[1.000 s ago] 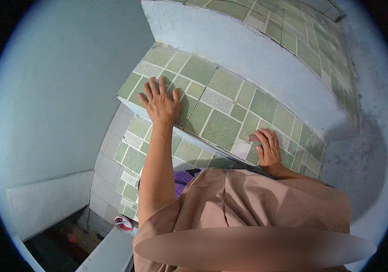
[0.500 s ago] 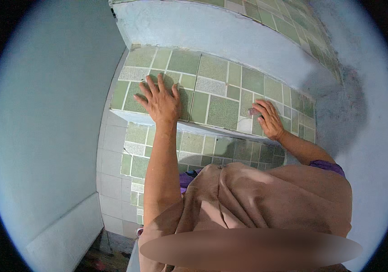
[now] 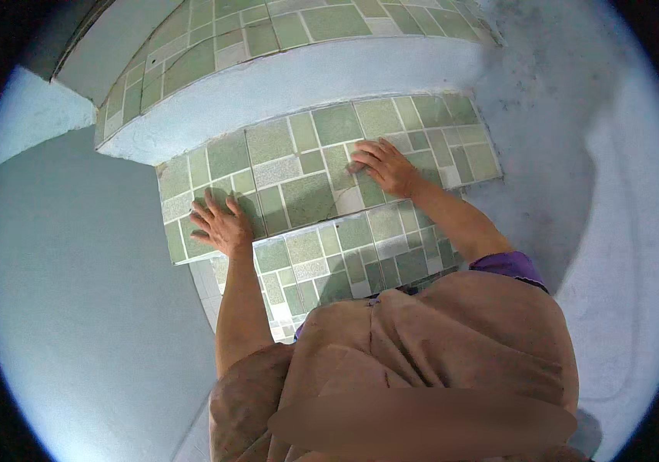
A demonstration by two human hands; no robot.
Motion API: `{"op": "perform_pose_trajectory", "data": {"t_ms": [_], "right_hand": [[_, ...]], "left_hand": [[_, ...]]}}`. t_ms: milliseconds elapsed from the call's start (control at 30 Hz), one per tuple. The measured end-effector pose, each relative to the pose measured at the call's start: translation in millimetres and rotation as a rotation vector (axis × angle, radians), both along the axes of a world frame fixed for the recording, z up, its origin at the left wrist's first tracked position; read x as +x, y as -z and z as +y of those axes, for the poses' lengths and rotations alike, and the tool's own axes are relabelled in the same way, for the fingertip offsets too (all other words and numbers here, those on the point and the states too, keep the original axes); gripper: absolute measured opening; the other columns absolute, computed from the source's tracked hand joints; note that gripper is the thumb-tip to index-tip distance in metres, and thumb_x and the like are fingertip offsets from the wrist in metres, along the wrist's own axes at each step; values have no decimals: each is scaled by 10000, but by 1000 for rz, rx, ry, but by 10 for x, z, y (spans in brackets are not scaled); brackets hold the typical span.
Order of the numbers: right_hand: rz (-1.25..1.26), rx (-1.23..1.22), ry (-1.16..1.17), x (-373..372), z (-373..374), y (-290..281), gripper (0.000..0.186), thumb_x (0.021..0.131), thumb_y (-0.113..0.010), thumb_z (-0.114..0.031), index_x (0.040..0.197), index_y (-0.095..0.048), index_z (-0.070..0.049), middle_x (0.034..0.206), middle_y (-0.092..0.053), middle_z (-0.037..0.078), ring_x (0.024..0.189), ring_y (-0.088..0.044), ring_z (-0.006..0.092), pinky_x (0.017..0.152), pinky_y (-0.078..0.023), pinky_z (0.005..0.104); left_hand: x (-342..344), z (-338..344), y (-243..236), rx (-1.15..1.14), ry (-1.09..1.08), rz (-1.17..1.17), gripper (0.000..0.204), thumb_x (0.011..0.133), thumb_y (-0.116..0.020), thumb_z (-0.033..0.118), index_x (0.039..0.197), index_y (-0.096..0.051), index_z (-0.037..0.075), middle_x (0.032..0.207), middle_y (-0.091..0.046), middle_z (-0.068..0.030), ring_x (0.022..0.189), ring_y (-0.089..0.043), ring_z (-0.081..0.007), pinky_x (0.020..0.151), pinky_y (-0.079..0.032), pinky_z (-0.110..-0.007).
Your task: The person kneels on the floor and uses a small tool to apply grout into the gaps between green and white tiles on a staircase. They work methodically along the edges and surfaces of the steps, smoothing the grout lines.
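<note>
Under my hands is a stair step covered in green and pale grey tiles [image 3: 310, 200]. My left hand [image 3: 223, 227] rests on its left part, fingers spread and palm toward the tiles, holding nothing. Farther right, my right hand [image 3: 387, 168] is curled over the step. Its fingertips press a small pinkish-brown piece [image 3: 358, 167] against the tile. Most of that piece is hidden by the fingers, so its kind cannot be made out.
A higher tiled step [image 3: 291, 31] rises behind a pale blue riser [image 3: 291, 85]. Lower tiled steps [image 3: 322, 254] lie nearer my body. Bluish walls stand at the left [image 3: 98, 269] and right [image 3: 553, 138]. Brown cloth [image 3: 422, 339] covers my front.
The view has turned, showing more of the upper step. My right hand has slid the small piece a little farther back over the tiles. My left hand stays spread on the step's left part.
</note>
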State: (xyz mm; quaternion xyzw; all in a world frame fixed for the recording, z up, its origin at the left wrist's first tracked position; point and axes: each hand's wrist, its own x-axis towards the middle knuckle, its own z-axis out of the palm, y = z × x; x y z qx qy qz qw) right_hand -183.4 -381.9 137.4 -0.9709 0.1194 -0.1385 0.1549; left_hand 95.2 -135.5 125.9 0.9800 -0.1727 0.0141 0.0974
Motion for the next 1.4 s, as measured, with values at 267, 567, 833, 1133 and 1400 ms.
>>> {"op": "perform_pose_trajectory", "data": {"t_ms": [267,567,833,1133,1400], "right_hand": [[116,-98,99,1,-28,131,426,948,-482,-154,1352,-370,-224,1421,-366,26,1363,-320,207,1200,-163,436],[118,-79,129,7,-27,159,424,942,-491,-148,1343,-378,-231,1424,-361,24,1359,-326,209,1188,-194,434],[96,-52,121,2,-42,154,389,947,-480,-154,1323,-405,-212,1429,-369,33,1353,-334,216,1183,-197,435],[100,-75,106,-17,-63,179,364,972,-434,-185,1334,-412,-208,1442,-364,58,1355,-336,237,1170,-215,453],[199,-73,97,-5,-44,37,409,960,-462,-184,1365,-410,-172,1464,-343,62,1378,-305,244,1171,-198,461]], "left_hand": [[35,-7,29,102,-9,32,582,973,-304,515,1493,-250,260,1569,-175,-70,1446,-132,-318,1147,-67,-597],[58,-10,69,78,-20,31,571,968,-339,505,1489,-252,286,1574,-170,-46,1450,-127,-314,1142,-58,-605],[59,-18,67,54,-28,10,549,971,-353,500,1470,-299,277,1564,-200,-66,1440,-158,-309,1136,-74,-610],[86,9,131,65,-27,-1,555,978,-317,502,1482,-280,273,1559,-217,-80,1442,-152,-314,1130,-100,-610],[-855,-676,99,139,-77,101,636,980,-303,497,1517,-174,180,1574,-125,-143,1451,-94,-351,1127,-65,-625]]}}
